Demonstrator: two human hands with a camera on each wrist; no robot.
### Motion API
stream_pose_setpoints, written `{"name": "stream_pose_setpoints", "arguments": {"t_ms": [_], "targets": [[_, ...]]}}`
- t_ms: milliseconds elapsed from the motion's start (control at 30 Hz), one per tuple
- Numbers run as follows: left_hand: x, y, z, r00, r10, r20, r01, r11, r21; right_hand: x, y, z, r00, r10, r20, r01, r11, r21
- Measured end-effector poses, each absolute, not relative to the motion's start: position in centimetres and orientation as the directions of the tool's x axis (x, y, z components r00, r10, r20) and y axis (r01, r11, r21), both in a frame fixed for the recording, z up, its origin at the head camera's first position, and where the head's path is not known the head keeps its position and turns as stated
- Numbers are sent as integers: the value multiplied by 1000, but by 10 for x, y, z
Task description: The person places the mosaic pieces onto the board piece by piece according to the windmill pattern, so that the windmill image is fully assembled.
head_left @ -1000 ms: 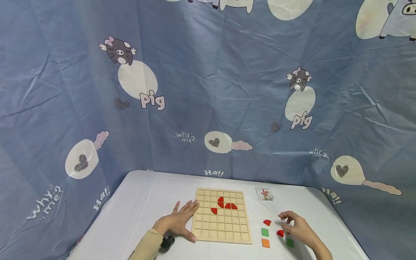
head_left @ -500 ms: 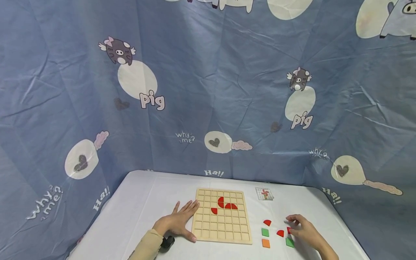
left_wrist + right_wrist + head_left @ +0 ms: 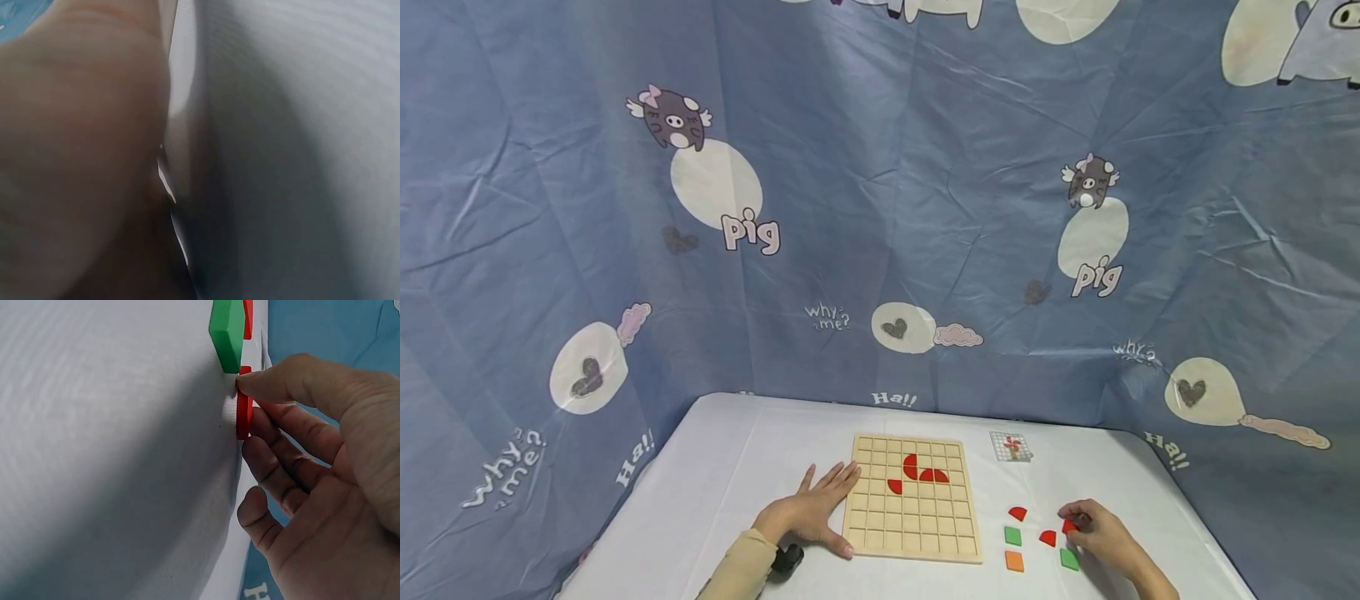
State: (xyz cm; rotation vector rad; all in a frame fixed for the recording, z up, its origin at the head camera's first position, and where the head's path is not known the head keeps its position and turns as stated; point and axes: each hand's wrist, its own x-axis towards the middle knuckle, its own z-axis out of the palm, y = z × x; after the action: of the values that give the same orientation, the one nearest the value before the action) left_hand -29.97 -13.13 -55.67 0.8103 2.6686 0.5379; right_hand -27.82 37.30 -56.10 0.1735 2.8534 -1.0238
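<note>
My left hand [image 3: 811,512] lies with fingers spread, its fingertips and thumb at the left edge of the wooden grid board [image 3: 913,554]. Several red quarter-circle pieces sit in the board's cells, such as the red quarter-circle [image 3: 895,487]. Right of the board, my right hand [image 3: 1101,537] pinches a red piece [image 3: 244,412] between thumb and fingers, low over the table; its full shape is partly covered. Just in front of that hand lies a green square [image 3: 1069,559]. In the left wrist view only the hand's blurred side and the cloth show.
Loose pieces lie between board and right hand: a red quarter-circle [image 3: 1017,513], another red quarter-circle [image 3: 1048,538], a green square [image 3: 1012,536] and an orange square [image 3: 1014,562]. A pattern card [image 3: 1011,447] lies at the back right. A blue curtain [image 3: 880,208] surrounds the white table [image 3: 737,442].
My right hand has moved slightly right from above the loose pieces, and its thumb and fingers have closed on the red piece there. The left hand and board stay put.
</note>
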Motion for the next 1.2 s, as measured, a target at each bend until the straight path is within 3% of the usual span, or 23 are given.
{"name": "stream_pose_setpoints", "arguments": {"t_ms": [1200], "targets": [[-301, -133, -561, -802, 572, -171, 462, 776, 429, -304, 366, -558, -984, 150, -100, 180, 809, -559]]}}
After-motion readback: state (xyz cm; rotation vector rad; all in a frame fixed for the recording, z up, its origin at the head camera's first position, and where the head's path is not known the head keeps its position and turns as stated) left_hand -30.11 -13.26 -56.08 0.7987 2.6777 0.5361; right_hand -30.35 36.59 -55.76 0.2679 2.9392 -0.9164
